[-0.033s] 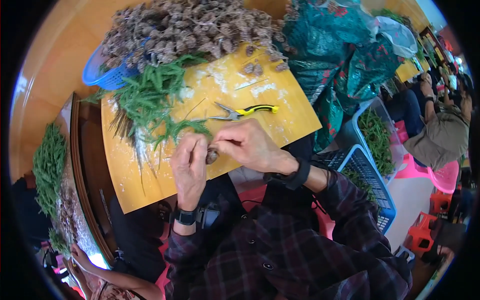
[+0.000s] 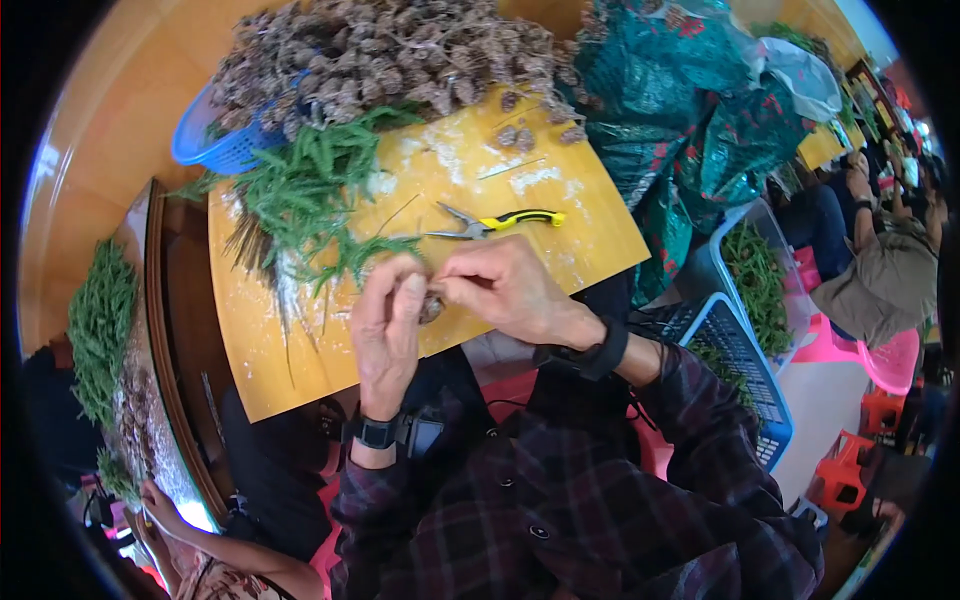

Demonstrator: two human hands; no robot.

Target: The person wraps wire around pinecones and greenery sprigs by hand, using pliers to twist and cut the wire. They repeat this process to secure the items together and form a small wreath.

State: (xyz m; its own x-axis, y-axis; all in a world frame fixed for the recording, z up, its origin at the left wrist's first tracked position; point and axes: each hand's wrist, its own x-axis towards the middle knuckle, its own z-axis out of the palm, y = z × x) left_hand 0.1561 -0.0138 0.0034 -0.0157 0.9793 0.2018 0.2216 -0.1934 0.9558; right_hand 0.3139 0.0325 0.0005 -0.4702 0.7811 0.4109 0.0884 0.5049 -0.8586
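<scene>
A small brown pine cone [image 2: 431, 308] is between my hands above the board's near edge. My left hand [image 2: 385, 330] is closed, its thumb and fingers gripping the cone from the left. From the right, my right hand [image 2: 510, 290] pinches at the cone's upper end; whatever is in that pinch is too small to make out. Just beyond my fingers lie cutting pliers [image 2: 500, 221] with yellow and black handles, jaws pointing left. Green needle sprigs [image 2: 310, 190] spread over the board's left side, their tips reaching close to my left hand.
White flakes dust the yellow board [image 2: 590, 230]. Heaped dried cones [image 2: 400, 60] and a blue basket [image 2: 205, 140] are at its far side. A green plastic bag [image 2: 650, 120] stands far right, above blue crates [image 2: 765, 400]. Another person's arm [image 2: 230, 555] shows lower left.
The whole view has shifted slightly, so everything sits a little farther right. Both hands stay closed around the pine cone, with barely any finger movement.
</scene>
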